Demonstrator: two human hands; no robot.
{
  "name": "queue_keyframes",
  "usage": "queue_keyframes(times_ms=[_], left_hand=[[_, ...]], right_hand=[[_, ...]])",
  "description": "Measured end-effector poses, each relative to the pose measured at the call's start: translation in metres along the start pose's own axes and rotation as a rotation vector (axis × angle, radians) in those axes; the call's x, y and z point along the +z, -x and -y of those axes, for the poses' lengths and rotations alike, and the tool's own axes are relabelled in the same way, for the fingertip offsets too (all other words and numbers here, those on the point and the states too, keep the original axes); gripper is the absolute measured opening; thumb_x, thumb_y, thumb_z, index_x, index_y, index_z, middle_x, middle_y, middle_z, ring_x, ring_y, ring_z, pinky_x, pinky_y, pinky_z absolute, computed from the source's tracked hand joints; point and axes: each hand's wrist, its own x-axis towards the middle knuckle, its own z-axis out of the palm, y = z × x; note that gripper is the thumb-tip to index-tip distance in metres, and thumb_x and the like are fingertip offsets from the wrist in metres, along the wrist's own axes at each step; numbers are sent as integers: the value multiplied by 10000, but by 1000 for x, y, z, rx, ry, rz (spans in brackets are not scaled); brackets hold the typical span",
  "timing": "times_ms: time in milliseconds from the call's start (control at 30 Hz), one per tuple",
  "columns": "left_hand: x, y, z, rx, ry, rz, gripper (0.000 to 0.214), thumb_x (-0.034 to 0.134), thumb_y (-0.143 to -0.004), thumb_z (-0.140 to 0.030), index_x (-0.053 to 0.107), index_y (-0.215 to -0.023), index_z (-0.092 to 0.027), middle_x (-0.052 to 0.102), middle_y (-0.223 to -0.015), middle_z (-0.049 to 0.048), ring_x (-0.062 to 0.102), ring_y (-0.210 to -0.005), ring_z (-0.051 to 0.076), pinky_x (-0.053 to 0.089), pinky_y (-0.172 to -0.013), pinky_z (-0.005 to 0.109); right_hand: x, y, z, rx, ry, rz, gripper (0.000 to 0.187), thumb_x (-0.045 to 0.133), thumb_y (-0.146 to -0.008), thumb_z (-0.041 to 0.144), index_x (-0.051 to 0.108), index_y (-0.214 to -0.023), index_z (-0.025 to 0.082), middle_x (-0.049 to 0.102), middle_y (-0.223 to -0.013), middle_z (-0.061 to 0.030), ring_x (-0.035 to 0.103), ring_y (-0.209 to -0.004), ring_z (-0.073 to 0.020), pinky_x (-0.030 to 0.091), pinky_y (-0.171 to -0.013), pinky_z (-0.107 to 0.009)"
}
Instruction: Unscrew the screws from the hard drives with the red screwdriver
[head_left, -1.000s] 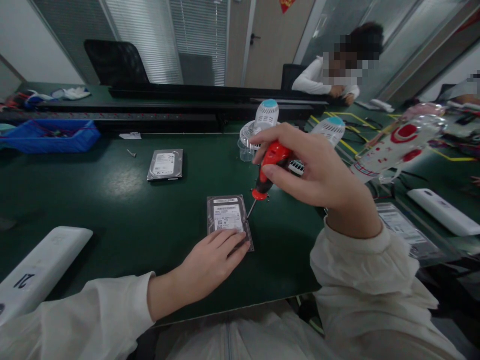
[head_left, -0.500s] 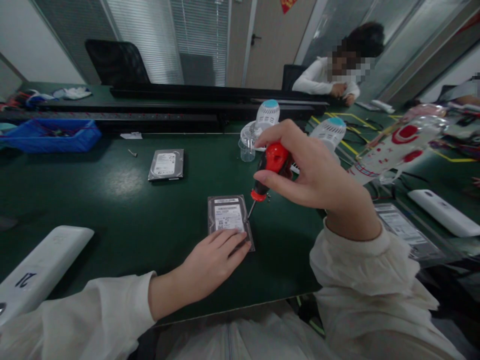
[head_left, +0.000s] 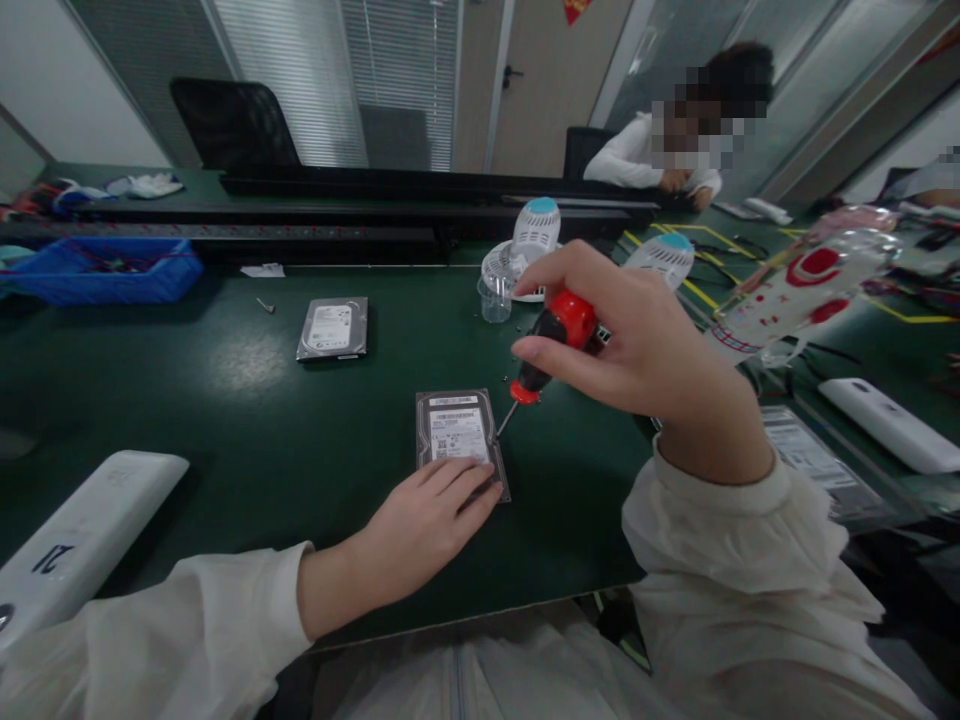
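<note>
A hard drive point(head_left: 454, 425) with a white label lies flat on the green table. My left hand point(head_left: 424, 515) rests across its near end with fingers stretched out flat, holding nothing. In my right hand point(head_left: 626, 340), closed round its handle, is a red and black screwdriver point(head_left: 546, 345). Its shaft slants down to the left, and the tip touches or nearly touches the drive's right edge. Whether a screw is under the tip is too small to make out. A few tiny dark pieces, perhaps screws, lie on the table behind the screwdriver.
A second hard drive point(head_left: 333, 328) lies farther back, left of a small clear cup point(head_left: 494, 300). White fans point(head_left: 537, 230) stand behind my right hand. At left are a blue bin point(head_left: 109, 275) and a white device point(head_left: 90, 530). A bottle point(head_left: 806, 285) and another person point(head_left: 637, 150) are at right.
The screwdriver's handle has tilted farther to the right along with my right hand, its tip staying at the drive's edge. My left hand and the drive have hardly moved.
</note>
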Motion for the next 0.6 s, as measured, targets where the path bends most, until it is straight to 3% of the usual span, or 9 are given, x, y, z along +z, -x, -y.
queue_keyframes(times_ms=[100,200,300,433,533,600], left_hand=[[0,0,1,-2,-3,2,336,527,-1038,-90,696,-1329,-99,750,-1296,140,686,-1233,270,579,-1032,389],[0,0,2,3,-4,21,339,536,-1039,-99,693,-1340,-98,746,-1309,146,682,-1246,270,573,-1043,390],[0,1,2,3,-6,37,344,537,-1041,-107,690,-1349,-96,745,-1309,152,677,-1259,271,569,-1051,391],[1,0,1,-2,-11,32,339,538,-1038,-101,693,-1339,-100,745,-1304,150,675,-1258,272,565,-1055,393],[2,0,1,4,-12,42,344,549,-1039,-107,683,-1355,-96,739,-1314,159,669,-1267,274,557,-1061,400],[2,0,1,5,-10,43,347,548,-1040,-109,681,-1360,-94,737,-1319,159,670,-1264,277,558,-1058,403]], right_hand=[[-2,0,-1,-27,-23,37,384,568,-1022,488,571,-1260,187,652,-1011,-36,611,-836,-181,517,-823,-351],[-4,0,-2,-127,-129,60,340,482,-1008,338,543,-1272,133,614,-1195,-119,610,-1009,-216,517,-905,-387],[-2,0,-3,-123,-151,68,307,509,-974,268,539,-1254,145,609,-1135,-87,604,-932,-187,512,-842,-353],[1,1,-1,-13,5,26,332,615,-993,406,556,-1242,194,622,-988,-11,570,-742,-139,485,-748,-311],[-2,1,1,4,13,39,361,557,-1024,461,571,-1253,183,637,-960,-26,607,-781,-172,497,-773,-335],[-4,0,2,-41,-38,54,346,471,-1044,405,577,-1267,163,663,-1079,-82,648,-908,-215,517,-831,-372]])
